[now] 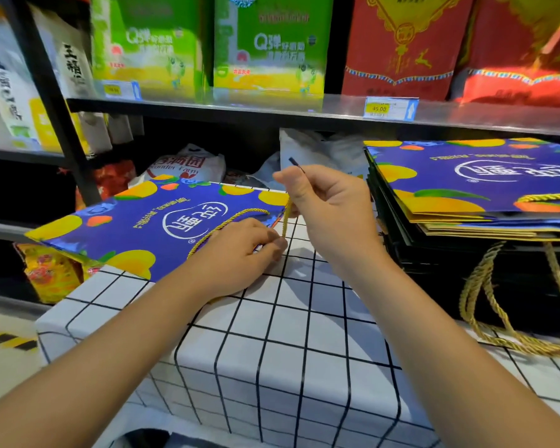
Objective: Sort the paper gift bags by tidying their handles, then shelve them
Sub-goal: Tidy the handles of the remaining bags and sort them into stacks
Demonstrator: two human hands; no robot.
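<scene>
The right hand (325,202) pinches one gold cord handle (286,215) between its fingers (285,179), lifting it; the left hand (240,250) pinches its lower end, fingertips partly hidden. One blue gift bag (136,231) lies flat on the checked counter (272,334); the stack of bags (466,202) beside it is cut off, count unclear.

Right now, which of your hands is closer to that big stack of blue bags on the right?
Right. The right hand is raised, pinching a gold cord handle, just left of the stack of blue bags. The left hand rests on the single blue bag, farther away.
</scene>
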